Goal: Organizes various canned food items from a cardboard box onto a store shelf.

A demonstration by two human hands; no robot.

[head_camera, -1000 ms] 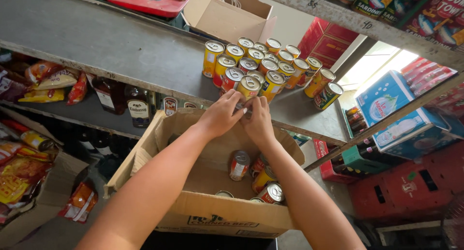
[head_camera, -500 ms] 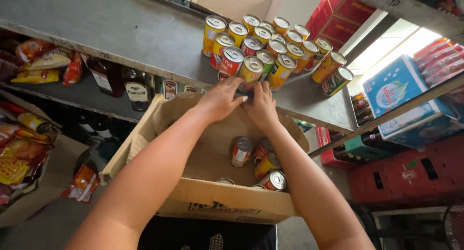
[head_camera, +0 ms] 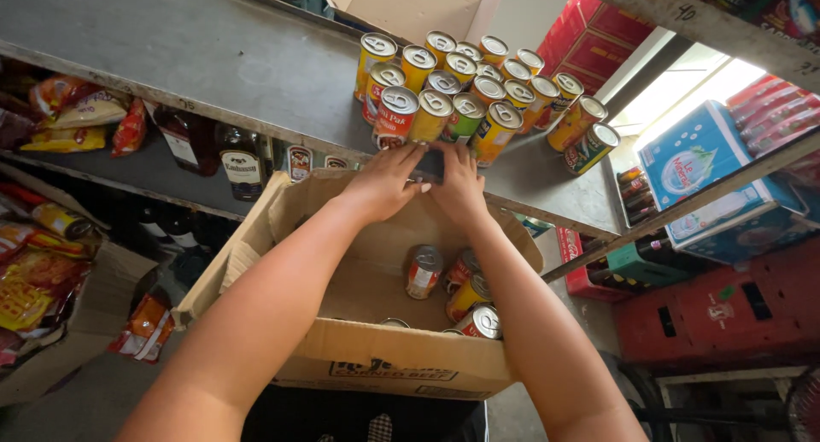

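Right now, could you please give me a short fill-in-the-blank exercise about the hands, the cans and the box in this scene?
1. The left hand and the right hand meet at the far edge of an open ____ box.
2. The upright cans stand grouped on a grey ____, beyond the hands.
3. The loose cans inside the box lie on their ____.
4. On the lower shelf to the left stand dark glass ____.

Missing words: cardboard; shelf; sides; bottles

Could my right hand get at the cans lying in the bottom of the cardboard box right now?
Probably yes: the right hand sits at the open cardboard box's far rim, and nothing covers the loose cans below.
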